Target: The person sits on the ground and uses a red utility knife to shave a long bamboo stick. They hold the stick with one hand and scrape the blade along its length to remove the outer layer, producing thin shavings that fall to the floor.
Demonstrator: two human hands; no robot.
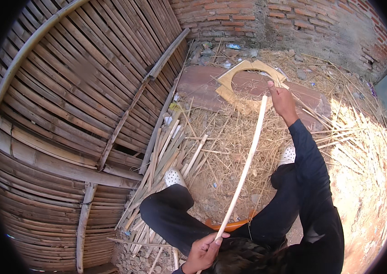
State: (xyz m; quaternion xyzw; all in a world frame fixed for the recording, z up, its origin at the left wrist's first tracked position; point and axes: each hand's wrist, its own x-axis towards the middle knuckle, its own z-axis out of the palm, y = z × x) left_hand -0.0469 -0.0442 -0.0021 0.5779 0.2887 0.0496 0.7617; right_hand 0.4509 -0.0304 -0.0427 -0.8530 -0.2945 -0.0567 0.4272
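Observation:
A long pale bamboo strip [244,173] slants up and away from my lap. My left hand [205,252] is closed round its near part. The strip's far end stops just left of my right hand [283,102], seemingly apart from it. My right hand is raised ahead with its fingers closed, the thumb upward. Whatever lies in those fingers is too small to make out. Just beyond that hand a yellowish board with a large round cut-out [230,75] rests by a brown plank [198,84].
A bamboo-slat wall [65,91] rises on the left, a brick wall [230,18] at the back. Split bamboo strips [161,155] lie piled beside my left foot, in a spotted white shoe [174,177]. Shavings [230,137] litter the ground. Something orange [234,225] shows between my legs.

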